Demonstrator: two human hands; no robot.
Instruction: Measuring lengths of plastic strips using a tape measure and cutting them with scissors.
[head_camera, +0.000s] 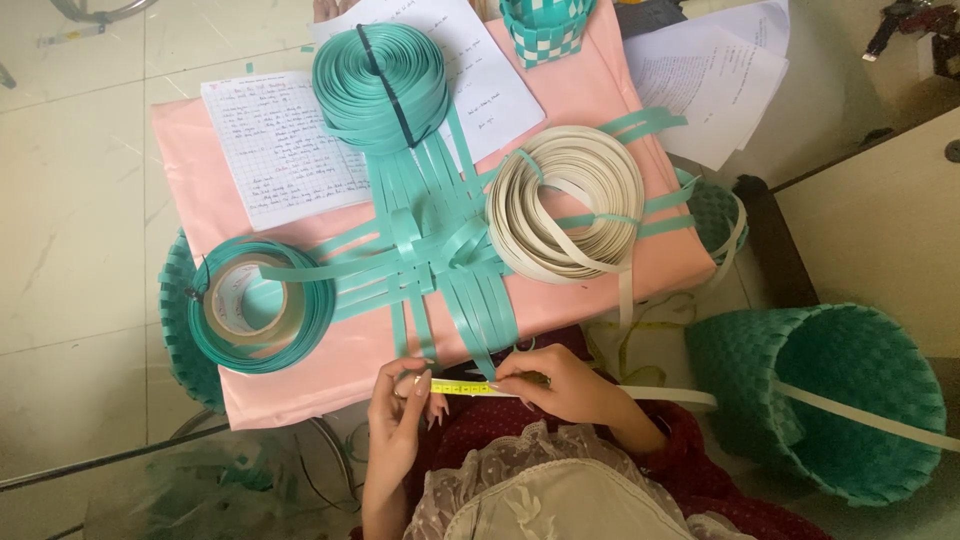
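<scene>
Both hands pinch a yellow measuring tape (462, 387) stretched between them: left hand (398, 405) at one end, right hand (550, 385) closed on the other (fingers curled), just below the teal woven strips (440, 250) on the desk (330, 365).

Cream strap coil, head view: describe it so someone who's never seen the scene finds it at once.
Start at the pink-covered table in the middle of the view, where teal straps lie woven flat. The cream strap coil sits on the right part of that weave, with one teal strap crossing over it. It is the only pale coil: the coil at the top and the one around a tape roll at left are teal.
</scene>
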